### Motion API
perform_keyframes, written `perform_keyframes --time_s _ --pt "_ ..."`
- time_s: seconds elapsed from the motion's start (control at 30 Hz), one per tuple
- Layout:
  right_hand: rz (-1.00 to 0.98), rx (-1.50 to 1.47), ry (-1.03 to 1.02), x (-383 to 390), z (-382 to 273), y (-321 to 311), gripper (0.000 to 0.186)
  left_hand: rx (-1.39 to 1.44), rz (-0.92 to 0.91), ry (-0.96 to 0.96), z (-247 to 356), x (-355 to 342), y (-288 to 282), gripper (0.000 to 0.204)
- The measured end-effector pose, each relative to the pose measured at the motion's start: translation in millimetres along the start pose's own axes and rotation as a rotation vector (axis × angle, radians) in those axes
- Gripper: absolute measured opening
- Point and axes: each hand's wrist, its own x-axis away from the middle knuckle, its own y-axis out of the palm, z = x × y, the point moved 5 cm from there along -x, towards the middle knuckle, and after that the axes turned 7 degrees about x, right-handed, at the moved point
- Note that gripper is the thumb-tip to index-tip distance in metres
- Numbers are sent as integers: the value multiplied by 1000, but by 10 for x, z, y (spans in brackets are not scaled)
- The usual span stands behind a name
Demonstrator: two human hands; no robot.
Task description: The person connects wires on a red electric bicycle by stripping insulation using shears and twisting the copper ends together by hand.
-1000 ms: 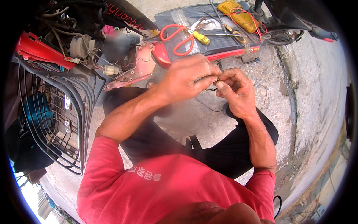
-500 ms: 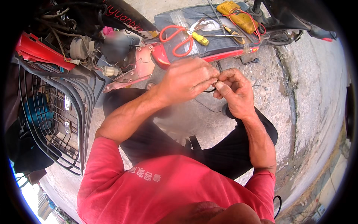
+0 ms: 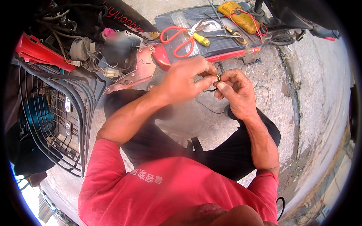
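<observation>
My left hand [image 3: 190, 80] and my right hand [image 3: 237, 90] meet in front of the scooter's footboard, fingertips nearly touching. Between them runs a thin wire [image 3: 219, 77], curled into a small loop at the top. Thumb and fingers of the right hand pinch it. The left thumb and forefinger close on its other side, with a gap showing inside their curl. A short dark length of cable [image 3: 209, 90] sticks out below the fingers. Exactly where the wire ends is hidden by the fingertips.
On the footboard [image 3: 166, 22] lie red-handled scissors [image 3: 183, 41], a yellow-handled screwdriver [image 3: 202, 39], pliers [image 3: 238, 37] and a yellow multimeter [image 3: 239, 17] with red leads. A black wire basket [image 3: 56, 113] stands at left, beside exposed scooter wiring [image 3: 111, 71]. A crack [image 3: 292, 86] crosses the concrete at right.
My left fingers have shifted and opened into a rounder curl, with the thumb now apart from the palm. A loop of the wire now shows between the hands. My right hand has barely moved.
</observation>
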Motion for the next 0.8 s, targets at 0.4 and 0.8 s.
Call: perform_keyframes --time_s 0.4,0.8 --pt "63 98 -75 -12 -45 -18 11 38 -106 -139 -2 4 21 13" --pt "50 235 -97 -24 -33 -46 14 75 -78 -266 39 -38 22 15"
